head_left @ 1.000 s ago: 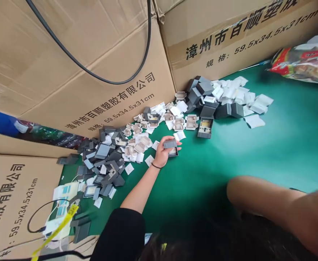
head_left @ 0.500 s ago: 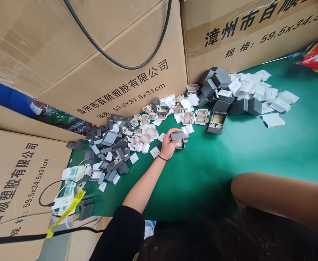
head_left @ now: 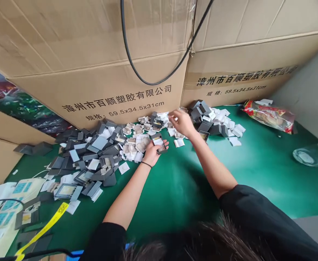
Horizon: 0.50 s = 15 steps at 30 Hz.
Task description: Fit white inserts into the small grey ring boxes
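- The person's left hand is wrapped around a small dark grey hinged box, palm turned up, the lid raised; that box sits above the green desk, and I take it as my dial's centre, with twelve straight ahead of the person.
- The right hand is between one and two o'clock, fingers curled, over small white paper pieces; I cannot tell whether anything is pinched in it.
- A white heap of folded card inserts lies near the box at nine o'clock, and beyond it spreads a jumble of dark grey boxes, several open.
- A second stack of dark grey boxes stands at two o'clock, touching a heap of white packets.
- Farther out, between two and three, rests a red-printed plastic bag; a clear jar is at three.
- A yellow tag hangs at eight.
- Big printed cartons wall off the far edge from eleven to one, a looped black cable hanging before them.
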Each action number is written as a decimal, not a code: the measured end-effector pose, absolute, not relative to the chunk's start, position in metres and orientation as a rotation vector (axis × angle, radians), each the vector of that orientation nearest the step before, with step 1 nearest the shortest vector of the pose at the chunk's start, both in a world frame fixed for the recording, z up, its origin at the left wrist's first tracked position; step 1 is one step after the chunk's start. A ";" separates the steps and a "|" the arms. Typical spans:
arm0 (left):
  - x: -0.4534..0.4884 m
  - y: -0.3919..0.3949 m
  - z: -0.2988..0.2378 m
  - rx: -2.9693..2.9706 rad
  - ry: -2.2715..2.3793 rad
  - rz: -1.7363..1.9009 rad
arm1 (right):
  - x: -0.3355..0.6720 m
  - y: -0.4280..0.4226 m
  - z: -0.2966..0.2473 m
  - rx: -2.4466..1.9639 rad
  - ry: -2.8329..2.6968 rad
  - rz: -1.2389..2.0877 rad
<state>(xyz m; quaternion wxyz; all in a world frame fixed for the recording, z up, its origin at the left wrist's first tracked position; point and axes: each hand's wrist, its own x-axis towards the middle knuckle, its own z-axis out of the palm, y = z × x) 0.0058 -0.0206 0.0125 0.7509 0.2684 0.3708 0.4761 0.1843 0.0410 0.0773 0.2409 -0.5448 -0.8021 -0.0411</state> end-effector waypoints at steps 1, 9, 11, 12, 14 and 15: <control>0.002 -0.018 0.012 0.575 0.808 1.038 | 0.176 0.047 0.071 -1.506 -2.213 -0.100; 0.000 -0.009 0.013 0.530 0.754 0.985 | 0.168 0.068 0.033 -1.688 -2.288 -0.047; -0.001 -0.009 0.015 0.513 0.745 0.980 | 0.173 0.063 0.034 -1.653 -2.136 -0.038; -0.001 -0.009 0.016 0.501 0.734 0.981 | 0.175 0.058 0.034 -1.618 -2.011 0.003; -0.003 -0.009 0.017 0.463 0.699 0.994 | 0.174 0.044 0.031 -1.517 -1.727 0.198; -0.005 -0.010 0.018 0.440 0.680 1.005 | 0.171 0.036 0.029 -1.458 -1.610 0.364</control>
